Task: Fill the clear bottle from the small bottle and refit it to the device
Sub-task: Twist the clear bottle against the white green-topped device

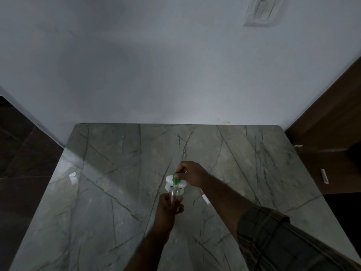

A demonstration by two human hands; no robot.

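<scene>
A small green bottle is tipped mouth-down over the neck of a clear bottle. My right hand grips the green bottle from above. My left hand is wrapped around the lower part of the clear bottle and holds it upright just above the table. Behind both bottles a white device lies on the grey marble table, partly hidden by them. Whether liquid is flowing cannot be made out in the dim light.
A small white piece lies on the table just right of my right forearm. A white wall stands behind the table's far edge. A brown wooden cabinet flanks the right side, dark floor the left.
</scene>
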